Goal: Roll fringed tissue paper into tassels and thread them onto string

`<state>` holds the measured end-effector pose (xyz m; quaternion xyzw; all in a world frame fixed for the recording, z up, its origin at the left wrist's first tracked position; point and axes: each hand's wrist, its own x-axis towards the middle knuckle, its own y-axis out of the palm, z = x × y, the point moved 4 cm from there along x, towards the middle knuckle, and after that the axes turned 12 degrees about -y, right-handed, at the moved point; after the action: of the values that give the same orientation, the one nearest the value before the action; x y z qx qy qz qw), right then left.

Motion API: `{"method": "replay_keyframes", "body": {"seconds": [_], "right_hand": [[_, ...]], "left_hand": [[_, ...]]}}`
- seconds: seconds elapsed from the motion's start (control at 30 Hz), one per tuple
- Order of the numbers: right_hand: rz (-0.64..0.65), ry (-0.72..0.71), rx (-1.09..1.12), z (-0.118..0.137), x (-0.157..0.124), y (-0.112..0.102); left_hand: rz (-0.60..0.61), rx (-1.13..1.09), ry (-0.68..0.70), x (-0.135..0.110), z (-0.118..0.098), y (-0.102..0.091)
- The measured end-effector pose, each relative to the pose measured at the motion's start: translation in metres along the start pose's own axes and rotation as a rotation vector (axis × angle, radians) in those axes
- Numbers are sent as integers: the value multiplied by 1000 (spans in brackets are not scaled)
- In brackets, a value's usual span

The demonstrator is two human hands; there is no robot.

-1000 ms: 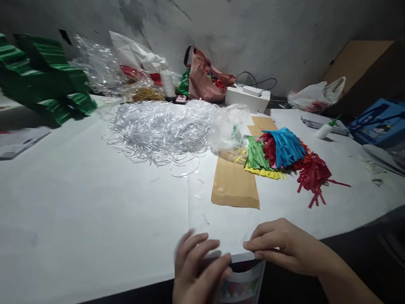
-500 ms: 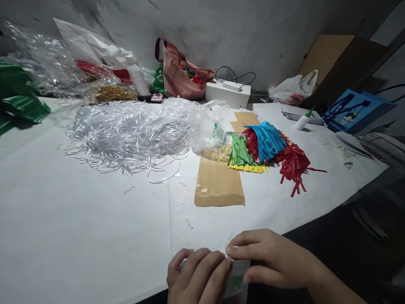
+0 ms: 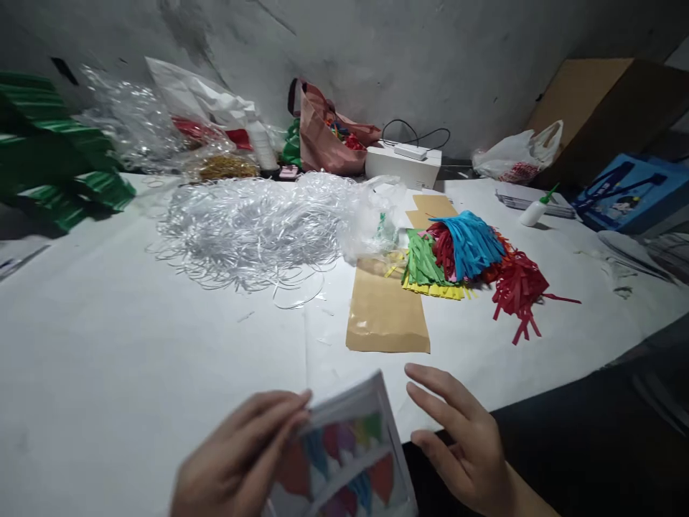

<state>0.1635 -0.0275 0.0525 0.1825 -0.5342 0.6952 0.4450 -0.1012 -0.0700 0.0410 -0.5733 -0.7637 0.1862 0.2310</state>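
My left hand [image 3: 237,459] is closed on the left edge of a clear packet of coloured paper flags [image 3: 349,459], lifted above the near edge of the white table [image 3: 134,359]. My right hand [image 3: 463,438] hovers just right of the packet with fingers stretched apart, holding nothing. Beyond them lies a brown paper envelope [image 3: 387,316]. Past that sits a heap of fringed paper tassels [image 3: 463,258] in blue, green, red and yellow.
A big pile of clear plastic strips [image 3: 252,230] covers the table's middle. Green folded paper [image 3: 59,158] is at far left. At the back stand a pink bag [image 3: 328,136], a white box [image 3: 403,169], a glue bottle [image 3: 535,210] and a blue box [image 3: 629,190].
The packet has come up from below the table edge into my left hand and tilted toward me. My right hand has let go of it and opened.
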Motion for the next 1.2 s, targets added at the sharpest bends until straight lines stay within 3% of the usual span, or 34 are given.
{"method": "replay_keyframes", "body": {"seconds": [0.1,0.17,0.2,0.27,0.37,0.47,0.57,0.73,0.93,1.2], "right_hand": [[38,-273,-40,25,5,47],[92,-393,-74,42,7,90],[126,-377,-105,48,9,110],[350,-329,-103,56,16,147],[656,-195,-13,55,28,175],[800,-85,112,48,38,180],[847,-48,194,45,38,181],[843,-27,210,47,38,179],[728,-85,134,48,60,182],[792,-97,231,37,61,196]], "left_hand": [[-111,-40,-288,23,24,-28],[-113,-138,-458,39,44,-34],[-112,-204,-521,46,55,-34],[-108,-315,-584,59,75,-32],[-104,-367,-582,73,96,-30],[-73,-370,-570,79,107,-30],[-54,-367,-557,79,113,-29],[-73,-337,-529,78,118,-28],[-90,-302,-525,77,116,-29],[-76,-290,-536,78,112,-32]]}}
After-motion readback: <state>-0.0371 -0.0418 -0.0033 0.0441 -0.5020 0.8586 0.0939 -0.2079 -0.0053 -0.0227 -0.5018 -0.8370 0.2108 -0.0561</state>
